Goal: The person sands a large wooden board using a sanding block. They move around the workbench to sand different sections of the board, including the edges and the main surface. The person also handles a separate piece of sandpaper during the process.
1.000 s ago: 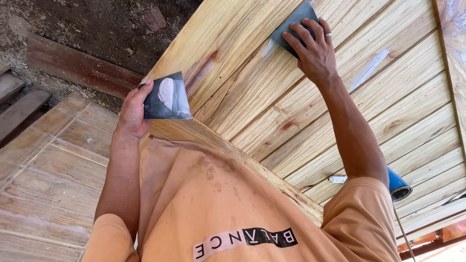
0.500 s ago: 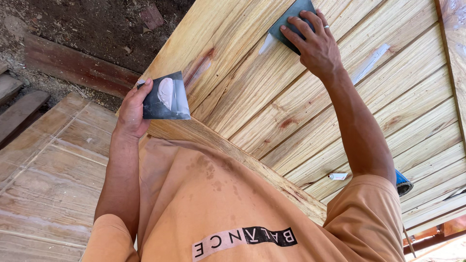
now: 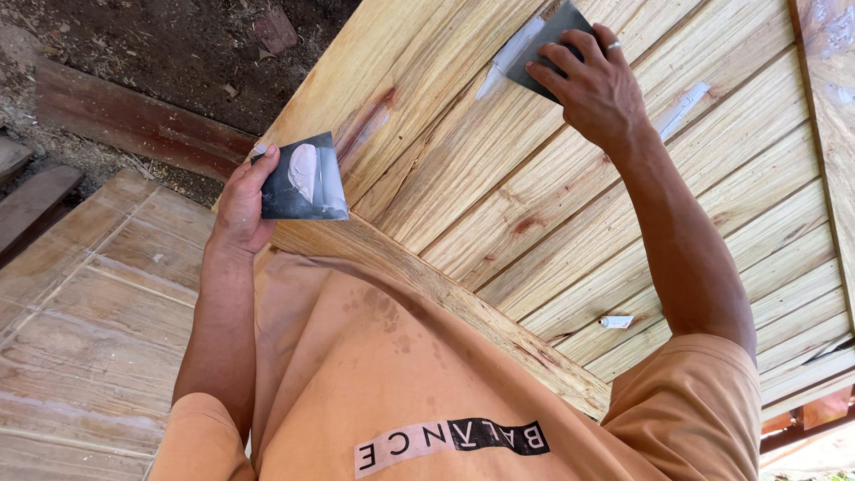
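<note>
My left hand (image 3: 239, 203) holds up a dark square card (image 3: 303, 178) with a dab of white filler on it, close to the lower edge of a pale slatted wooden panel (image 3: 499, 178). My right hand (image 3: 592, 85), with a ring on one finger, presses a dark flat scraper (image 3: 543, 44) against the upper part of the panel. A streak of white filler (image 3: 503, 67) lies just left of the scraper. My orange shirt fills the bottom of the view.
More filler marks show on the panel, a streak (image 3: 681, 107) and a small patch (image 3: 614, 321). A thick wooden frame board (image 3: 427, 276) runs along the panel's lower edge. Brown floor tiles (image 3: 89, 294), a reddish beam (image 3: 134, 120) and bare dirt lie to the left.
My right hand has slid the scraper a little to the right along the slats, with the white streak now plainer beside it. My left hand still holds the card in the same place.
</note>
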